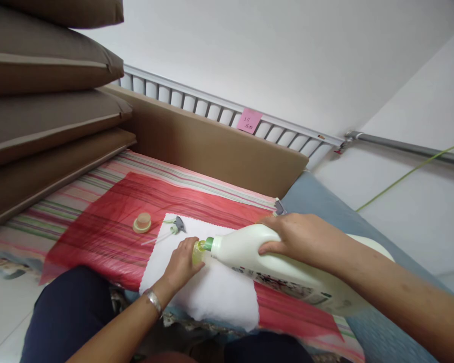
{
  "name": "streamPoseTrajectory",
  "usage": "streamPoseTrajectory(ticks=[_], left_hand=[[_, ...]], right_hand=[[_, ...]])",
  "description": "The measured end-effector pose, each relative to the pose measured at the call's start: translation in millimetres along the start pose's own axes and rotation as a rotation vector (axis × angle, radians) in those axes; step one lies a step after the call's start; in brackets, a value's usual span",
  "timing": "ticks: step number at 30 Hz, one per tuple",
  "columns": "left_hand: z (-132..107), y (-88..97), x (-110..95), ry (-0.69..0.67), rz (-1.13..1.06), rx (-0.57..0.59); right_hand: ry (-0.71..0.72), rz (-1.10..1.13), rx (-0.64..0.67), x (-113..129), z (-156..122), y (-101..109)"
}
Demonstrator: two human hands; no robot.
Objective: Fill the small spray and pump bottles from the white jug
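My right hand [287, 234] grips a large pale green jug [245, 247] that is tipped nearly on its side. Its green spout [209, 244] points left and meets the mouth of a small clear yellowish bottle [196, 253]. Around that small bottle my left hand [181, 262] is closed, holding it over a white cloth [208, 297]. On the cloth's upper left corner lies a grey and pale green spray head [178, 225] with a thin tube. A round translucent cap [142, 223] sits farther left on a red plastic sheet [113, 222].
Brown cushions [53, 106] are stacked at the left. A brown board [212, 136] leans along the back, before a white radiator [181, 101] bearing a pink note [249, 120]. A striped cloth [60, 206] lies beneath the red sheet. A grey object [280, 206] stands partly hidden behind the jug.
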State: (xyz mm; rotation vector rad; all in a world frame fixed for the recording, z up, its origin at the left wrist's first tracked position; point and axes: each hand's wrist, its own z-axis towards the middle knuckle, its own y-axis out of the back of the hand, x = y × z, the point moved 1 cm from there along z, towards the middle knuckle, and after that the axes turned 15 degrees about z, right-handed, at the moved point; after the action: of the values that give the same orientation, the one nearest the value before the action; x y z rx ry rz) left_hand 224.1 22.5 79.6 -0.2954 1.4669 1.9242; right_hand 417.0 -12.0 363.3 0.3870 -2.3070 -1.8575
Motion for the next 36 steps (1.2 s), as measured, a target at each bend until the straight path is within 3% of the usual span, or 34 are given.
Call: streamPoseTrajectory(ticks=[15, 20, 25, 30, 36], left_hand=[[1.3, -1.8, 2.0, 0.009, -0.031, -0.022], [1.1, -1.5, 4.8, -0.004, -0.035, -0.024], [3.5, 4.1, 13.3, -0.053, -0.081, -0.004], [7.4, 12.7, 21.9, -0.022, -0.149, 0.048], [3.1, 7.9, 32.1, 0.082, -0.265, 0.058]], right_hand=[[-0.015, 0.004, -0.007, -2.2, -0.2, -1.2], [-0.017, 0.045, -0.031, -9.2, -3.3, -10.8], [-0.053, 0.182, -0.106, -23.6, -14.6, -37.4], [-0.063, 0.351, -0.24, -40.7, -28.9, -79.7], [-0.226, 0.854, -0.526, -69.4, -40.0, -137.4]])
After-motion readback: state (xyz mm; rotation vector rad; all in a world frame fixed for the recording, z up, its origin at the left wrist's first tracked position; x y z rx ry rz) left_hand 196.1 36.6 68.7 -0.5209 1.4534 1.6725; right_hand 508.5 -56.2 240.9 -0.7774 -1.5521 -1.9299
